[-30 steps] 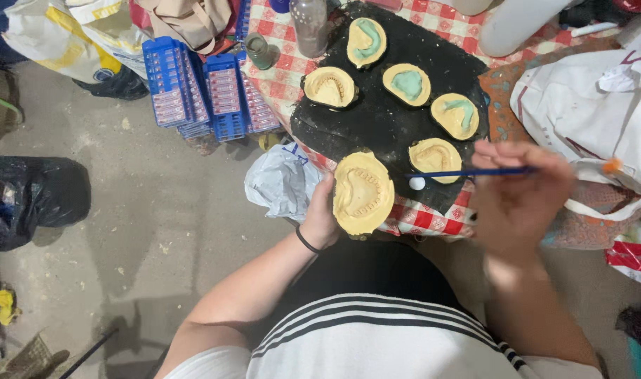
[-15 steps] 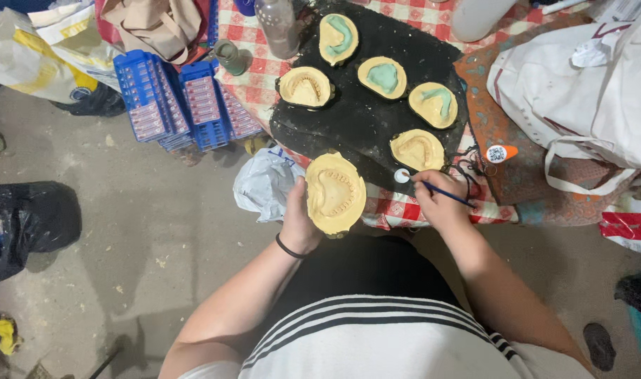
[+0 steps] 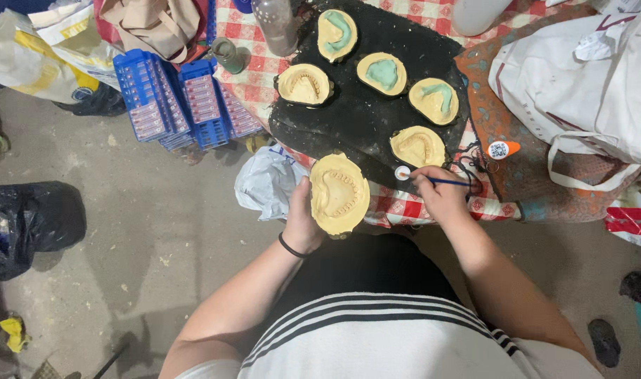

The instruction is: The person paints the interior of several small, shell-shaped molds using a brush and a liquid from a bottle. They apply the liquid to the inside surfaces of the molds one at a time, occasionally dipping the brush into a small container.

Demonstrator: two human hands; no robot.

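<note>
A: What is held by the left hand?
B: A yellow cast is gripped at the table edge.
A: And by the right hand?
B: A blue brush is pinched, its tip at a small white pot beside the black mat.

You have six yellow dental casts in view: one in your hand and five on the black mat, three of them filled with green. Beside the table stand two blue crates, one black bag, and two white bags
</note>
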